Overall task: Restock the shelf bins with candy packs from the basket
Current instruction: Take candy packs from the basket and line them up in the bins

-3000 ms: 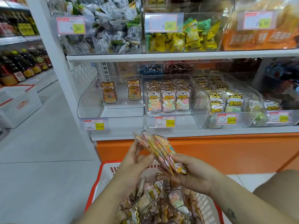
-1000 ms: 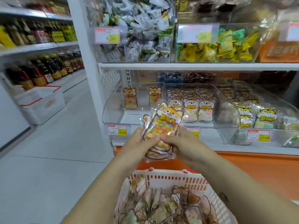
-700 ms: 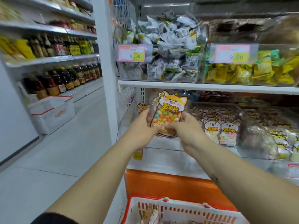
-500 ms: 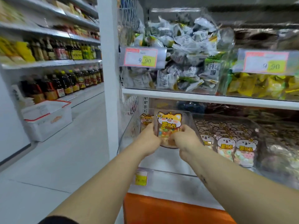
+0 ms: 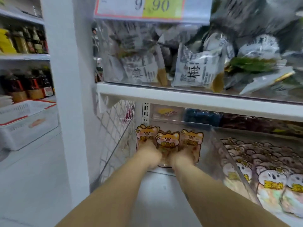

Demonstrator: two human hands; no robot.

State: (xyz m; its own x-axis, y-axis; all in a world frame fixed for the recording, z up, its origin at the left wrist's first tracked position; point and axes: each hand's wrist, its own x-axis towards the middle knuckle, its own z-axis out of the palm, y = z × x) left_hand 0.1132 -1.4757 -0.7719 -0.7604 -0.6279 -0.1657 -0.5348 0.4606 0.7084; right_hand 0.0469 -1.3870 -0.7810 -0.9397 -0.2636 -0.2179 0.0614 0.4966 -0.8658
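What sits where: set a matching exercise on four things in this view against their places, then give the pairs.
1 price tag
2 white crate
3 bear packs
4 middle fox pack

A held between left hand and right hand
B far left, low down
C lower right
D top of view

Pairs: 1-D, 2-B, 3-C, 4-A

pack [image 5: 167, 142] in left bin [image 5: 218, 150] | rear packs [image 5: 191, 136] behind it | right bin [image 5: 255, 130] beside
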